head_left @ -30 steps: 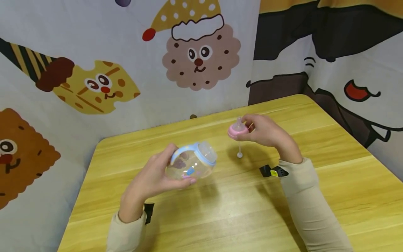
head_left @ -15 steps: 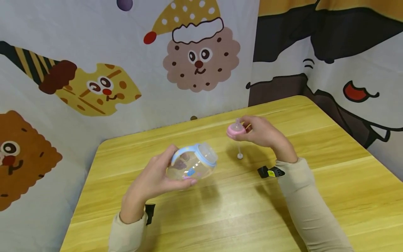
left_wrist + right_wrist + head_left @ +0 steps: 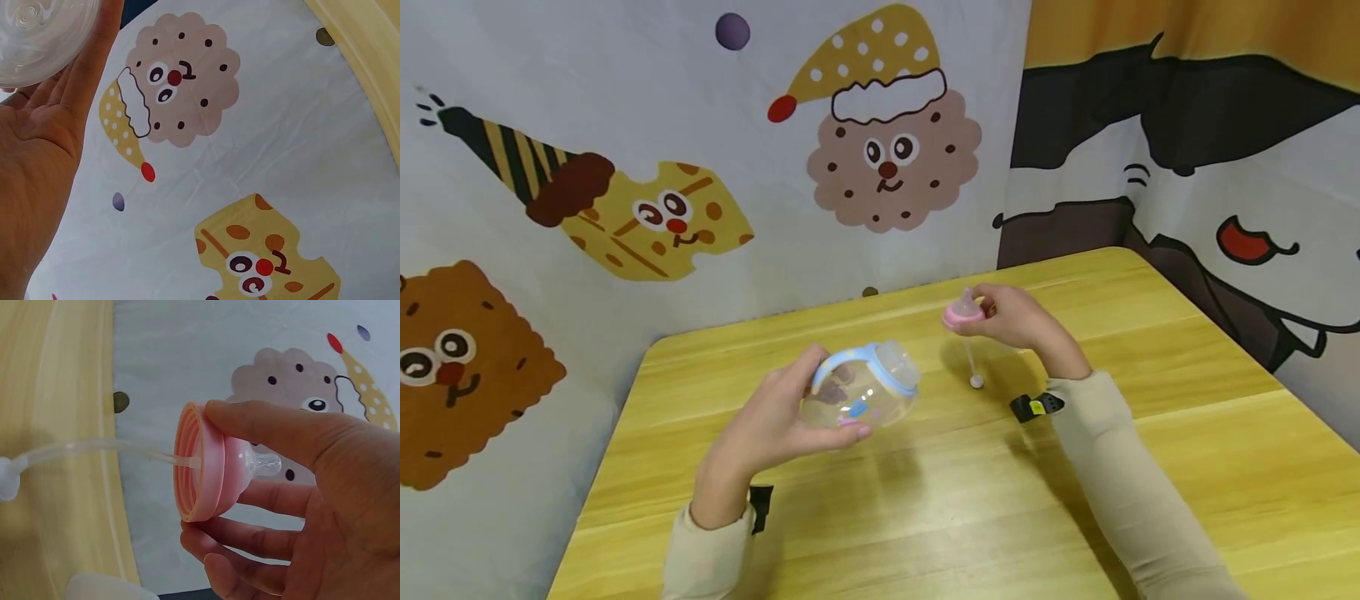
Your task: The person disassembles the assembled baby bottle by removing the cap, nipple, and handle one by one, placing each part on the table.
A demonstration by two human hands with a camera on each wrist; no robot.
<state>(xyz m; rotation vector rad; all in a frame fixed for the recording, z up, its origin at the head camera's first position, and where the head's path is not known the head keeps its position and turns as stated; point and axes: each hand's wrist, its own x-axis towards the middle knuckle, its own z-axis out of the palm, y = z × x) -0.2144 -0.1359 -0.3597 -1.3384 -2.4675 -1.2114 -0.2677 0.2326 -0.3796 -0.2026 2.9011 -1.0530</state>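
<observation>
A: First entry, fingers?
B: Left hand [image 3: 775,417]: curled round bottle [image 3: 863,396], thumb along near side. Right hand [image 3: 1018,318]: thumb and fingertips pinching cap [image 3: 212,462] by rim.

A: Location?
B: Bottle: held above table [image 3: 970,508], tipped, neck [image 3: 897,362] toward far right corner. Cap: apart from bottle, nearer far edge, teat [image 3: 269,464] upward, straw [image 3: 81,444] hanging beneath, weight [image 3: 977,382] at lower end.

A: Likely faults?
B: Dropped cap, from a slackened pinch on smooth rim. Swinging straw, seemingly soft and already bent; weight liable to snag on neck if brought near. Bottle rounded, slick by look: might roll in palm.

A: Obscured or doubtful?
B: Left fingertips, behind bottle. Fingers through handle [image 3: 850,357] or merely behind: cannot tell. Bottle contents, if any: cannot tell. Base [image 3: 37,37]: cropped by corner of left wrist view. Weight: cut by left edge of right wrist view. Pale rounded thing [image 3: 109,587], bottom edge there: cropped, perhaps neck.
</observation>
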